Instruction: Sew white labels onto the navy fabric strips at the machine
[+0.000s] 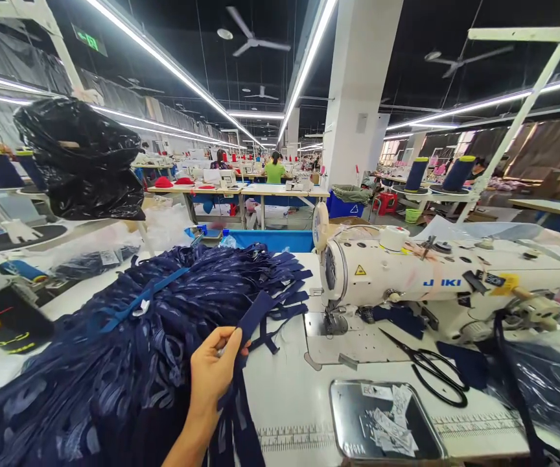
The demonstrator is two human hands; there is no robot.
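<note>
My left hand is closed, thumb and fingers pinching a flat navy fabric strip. The strip's free end points up and to the right, toward the sewing machine. Beneath and left of the hand spreads a large heap of navy fabric strips, with a brighter blue band lying across it. More strips hang down below my wrist. On the right stands a white sewing machine, its presser foot apart from the held strip. My right hand is not in view.
Black scissors lie open on the machine table. In front, a metal tray holds small white labels. A ruler tape runs along the table's near side. A black plastic bag covers something at left. People sit at machines farther back.
</note>
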